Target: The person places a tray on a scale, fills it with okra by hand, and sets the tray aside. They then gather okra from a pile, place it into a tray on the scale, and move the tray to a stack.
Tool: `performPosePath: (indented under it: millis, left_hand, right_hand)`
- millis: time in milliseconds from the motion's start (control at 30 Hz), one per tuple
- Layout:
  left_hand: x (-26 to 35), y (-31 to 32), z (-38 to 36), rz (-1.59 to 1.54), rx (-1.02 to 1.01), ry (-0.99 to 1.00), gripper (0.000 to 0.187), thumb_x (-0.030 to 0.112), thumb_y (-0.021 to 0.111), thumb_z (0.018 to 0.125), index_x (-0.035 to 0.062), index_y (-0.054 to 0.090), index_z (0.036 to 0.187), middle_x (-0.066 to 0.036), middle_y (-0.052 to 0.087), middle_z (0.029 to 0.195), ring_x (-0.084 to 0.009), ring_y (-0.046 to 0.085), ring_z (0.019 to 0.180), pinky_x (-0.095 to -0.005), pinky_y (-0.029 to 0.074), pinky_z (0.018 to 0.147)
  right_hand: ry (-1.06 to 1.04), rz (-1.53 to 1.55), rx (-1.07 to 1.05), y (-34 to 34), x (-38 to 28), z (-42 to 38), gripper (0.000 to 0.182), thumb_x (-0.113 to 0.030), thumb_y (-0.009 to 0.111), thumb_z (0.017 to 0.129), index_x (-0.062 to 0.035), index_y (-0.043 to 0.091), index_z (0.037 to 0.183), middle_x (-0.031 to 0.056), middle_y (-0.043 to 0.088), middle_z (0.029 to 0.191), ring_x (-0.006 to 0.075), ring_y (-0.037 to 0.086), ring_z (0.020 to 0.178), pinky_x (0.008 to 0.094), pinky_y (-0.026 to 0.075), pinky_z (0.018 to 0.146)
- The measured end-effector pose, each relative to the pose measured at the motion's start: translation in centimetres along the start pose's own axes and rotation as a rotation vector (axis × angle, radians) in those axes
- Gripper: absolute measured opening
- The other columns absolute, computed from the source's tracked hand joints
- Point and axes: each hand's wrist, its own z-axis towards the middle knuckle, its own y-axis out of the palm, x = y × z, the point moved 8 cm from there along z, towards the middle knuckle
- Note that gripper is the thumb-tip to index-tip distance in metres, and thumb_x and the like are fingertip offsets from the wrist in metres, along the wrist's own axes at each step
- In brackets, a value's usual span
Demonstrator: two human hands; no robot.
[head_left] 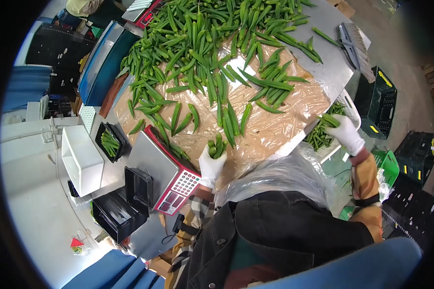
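My left hand (pixel 211 168), in a white glove, is closed around a small bunch of okra pods (pixel 218 147) beside the red-edged scale. Out to the right, my gloved right hand (pixel 347 136) grips okra (pixel 329 120) above a white crate (pixel 353 110) that has more okra in it. A large heap of okra (pixel 193 53) covers the far part of the table. Looser pods lie nearer to me on the brown sheet under clear plastic (pixel 284 123).
Left of my left hand stands a digital scale (pixel 154 164). Black trays (pixel 120 214) are stacked beyond it, near a white bin (pixel 84 161) and a black tray of okra (pixel 110 143). A brush (pixel 350 45) lies at the right table edge; dark crates (pixel 377 103) stand on the floor.
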Motion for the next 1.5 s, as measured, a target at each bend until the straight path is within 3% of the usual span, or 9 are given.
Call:
performPosePath:
  millis: [333, 467, 567, 600, 767, 833, 1033, 1200, 1500]
  left_hand:
    - [4.6, 4.6, 5.7, 0.525, 0.177, 0.177, 0.049, 0.019, 0.081, 0.073, 0.0038, 0.059, 0.114, -0.015, 0.070, 0.095, -0.0342, 0.069, 0.087, -0.0417, 0.055, 0.076]
    - [6.2, 7.3, 5.9, 0.976, 0.030, 0.323, 0.027, 0.011, 0.067, 0.082, 0.0089, 0.057, 0.107, -0.011, 0.064, 0.089, -0.0312, 0.066, 0.083, -0.0422, 0.053, 0.074]
    - [8.3, 9.0, 5.2, 1.113, 0.045, 0.458, 0.017, 0.006, 0.058, 0.085, 0.0113, 0.056, 0.101, -0.009, 0.063, 0.085, -0.0291, 0.065, 0.080, -0.0443, 0.054, 0.072]
    - [7.5, 8.9, 6.1, 1.077, -0.035, 0.357, 0.045, 0.013, 0.078, 0.071, 0.0065, 0.055, 0.110, -0.018, 0.066, 0.089, -0.0377, 0.066, 0.084, -0.0461, 0.053, 0.075]
    - [6.1, 5.0, 7.8, 0.576, 0.032, 0.046, 0.058, 0.009, 0.079, 0.071, -0.0003, 0.053, 0.122, -0.021, 0.071, 0.093, -0.0359, 0.070, 0.087, -0.0408, 0.056, 0.076]
    - [3.3, 4.8, 8.3, -0.232, -0.107, 0.016, 0.054, 0.003, 0.080, 0.072, -0.0011, 0.056, 0.120, -0.012, 0.072, 0.092, -0.0246, 0.070, 0.081, -0.0352, 0.056, 0.073]
    - [5.9, 7.5, 0.6, -0.697, -0.467, -0.289, 0.030, -0.001, 0.071, 0.086, 0.0017, 0.061, 0.114, -0.007, 0.069, 0.093, -0.0157, 0.065, 0.070, -0.0292, 0.052, 0.062]
    - [4.4, 4.9, -1.4, -0.677, -0.395, -0.276, 0.038, 0.001, 0.070, 0.087, 0.0023, 0.058, 0.124, -0.003, 0.067, 0.106, -0.0130, 0.063, 0.094, -0.0275, 0.051, 0.082]
    - [6.8, -11.9, -3.2, -0.506, -0.192, -0.252, 0.045, 0.004, 0.071, 0.087, -0.0028, 0.052, 0.128, -0.006, 0.065, 0.104, -0.0131, 0.064, 0.088, -0.0259, 0.052, 0.075]
  right_hand:
    - [-0.390, -0.709, 0.239, 17.6, -11.5, 9.8, 0.033, -0.015, 0.072, 0.072, -0.0070, 0.066, 0.103, 0.0124, 0.067, 0.097, 0.0325, 0.063, 0.100, 0.0417, 0.051, 0.085]
    - [-0.172, -0.231, 0.124, 14.3, -12.6, 7.9, 0.038, -0.016, 0.076, 0.078, 0.0013, 0.065, 0.110, 0.0157, 0.071, 0.100, 0.0299, 0.069, 0.089, 0.0371, 0.055, 0.078]
    - [-0.046, 0.758, -0.097, 17.7, -7.9, 9.7, 0.033, -0.009, 0.076, 0.079, 0.0014, 0.065, 0.109, 0.0116, 0.071, 0.099, 0.0226, 0.069, 0.085, 0.0331, 0.055, 0.074]
    - [0.073, 0.857, -0.211, 15.7, -11.2, 6.7, 0.030, -0.005, 0.074, 0.083, 0.0025, 0.065, 0.110, 0.0084, 0.070, 0.099, 0.0161, 0.067, 0.085, 0.0290, 0.055, 0.073]
    - [0.274, 1.283, -0.387, 18.3, -8.9, 5.6, 0.024, -0.002, 0.067, 0.089, 0.0000, 0.065, 0.113, 0.0094, 0.070, 0.096, 0.0183, 0.069, 0.082, 0.0312, 0.057, 0.073]
    - [0.288, 1.310, -0.389, 18.3, -9.1, 5.0, 0.023, -0.002, 0.066, 0.090, -0.0002, 0.065, 0.113, 0.0093, 0.070, 0.096, 0.0190, 0.069, 0.081, 0.0324, 0.058, 0.074]
    - [0.169, 1.244, -0.568, 21.9, -13.7, 1.5, 0.022, -0.008, 0.062, 0.095, 0.0001, 0.063, 0.116, 0.0101, 0.070, 0.099, 0.0200, 0.069, 0.079, 0.0325, 0.059, 0.065]
    - [0.328, 1.192, -0.604, 25.6, -13.4, 0.8, 0.025, -0.014, 0.061, 0.097, -0.0012, 0.062, 0.119, 0.0112, 0.069, 0.099, 0.0202, 0.068, 0.079, 0.0351, 0.057, 0.063]
    - [0.188, 1.267, -0.718, 34.3, -27.8, -3.3, 0.033, -0.023, 0.066, 0.095, -0.0003, 0.063, 0.119, 0.0085, 0.069, 0.103, 0.0158, 0.066, 0.087, 0.0310, 0.054, 0.074]
